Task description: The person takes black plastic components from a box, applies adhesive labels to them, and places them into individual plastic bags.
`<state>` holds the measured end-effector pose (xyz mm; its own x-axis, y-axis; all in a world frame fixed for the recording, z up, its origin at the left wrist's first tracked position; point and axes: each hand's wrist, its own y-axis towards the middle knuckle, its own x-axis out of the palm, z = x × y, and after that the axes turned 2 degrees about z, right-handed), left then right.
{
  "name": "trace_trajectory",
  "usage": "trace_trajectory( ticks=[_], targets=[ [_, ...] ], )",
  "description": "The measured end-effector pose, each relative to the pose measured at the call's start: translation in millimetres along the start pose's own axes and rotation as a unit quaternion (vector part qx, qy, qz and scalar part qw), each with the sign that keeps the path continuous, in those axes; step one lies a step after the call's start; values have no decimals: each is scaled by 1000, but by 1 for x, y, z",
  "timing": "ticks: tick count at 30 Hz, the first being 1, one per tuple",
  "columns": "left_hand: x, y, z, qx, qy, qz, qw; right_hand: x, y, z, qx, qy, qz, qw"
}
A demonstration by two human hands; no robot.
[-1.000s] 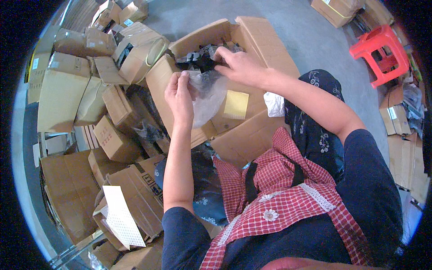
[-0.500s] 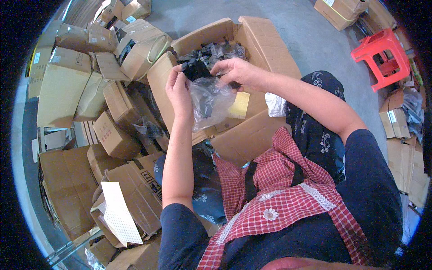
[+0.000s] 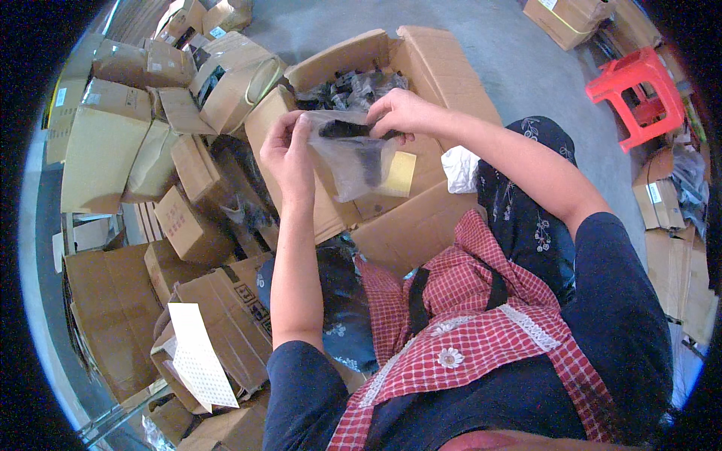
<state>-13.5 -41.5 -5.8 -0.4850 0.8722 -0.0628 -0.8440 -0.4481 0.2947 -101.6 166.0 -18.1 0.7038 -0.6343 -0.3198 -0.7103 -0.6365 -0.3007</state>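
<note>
Between my hands, over an open cardboard box (image 3: 444, 83), hangs a clear plastic bag (image 3: 338, 169). A black item (image 3: 346, 129) shows inside or behind its upper part; its exact kind cannot be made out. My left hand (image 3: 287, 143) pinches the bag's upper left edge between thumb and fingers. My right hand (image 3: 398, 116) is closed at the upper right of the bag, by the right end of the black item. Farther back in the box lie several black pieces in clear wrapping (image 3: 353, 89). A yellow paper slip (image 3: 400, 174) is below my right hand.
Stacked cardboard boxes (image 3: 105, 150) crowd the left side, with a white printed sheet (image 3: 199, 357) on one. A red plastic stool (image 3: 639, 98) stands at the far right. Crumpled white paper (image 3: 460, 169) lies by the box's right edge, near my knee.
The black item has gone from above the bag's mouth to lower, within its outline. The bag is now spread flatter, and my left hand has shifted slightly left.
</note>
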Motion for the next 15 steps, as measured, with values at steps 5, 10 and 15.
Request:
trace_trajectory(
  ticks=[5,10,15],
  targets=[
    [-6,0,0,48,147,-25,988,-4,-2,-5,-13,-36,-5,999],
    [18,-11,5,124,217,-94,964,6,-8,-3,-38,-106,-62,992],
    [12,-4,-2,-49,54,-179,981,12,-10,-6,-13,-46,-72,996]
  ],
)
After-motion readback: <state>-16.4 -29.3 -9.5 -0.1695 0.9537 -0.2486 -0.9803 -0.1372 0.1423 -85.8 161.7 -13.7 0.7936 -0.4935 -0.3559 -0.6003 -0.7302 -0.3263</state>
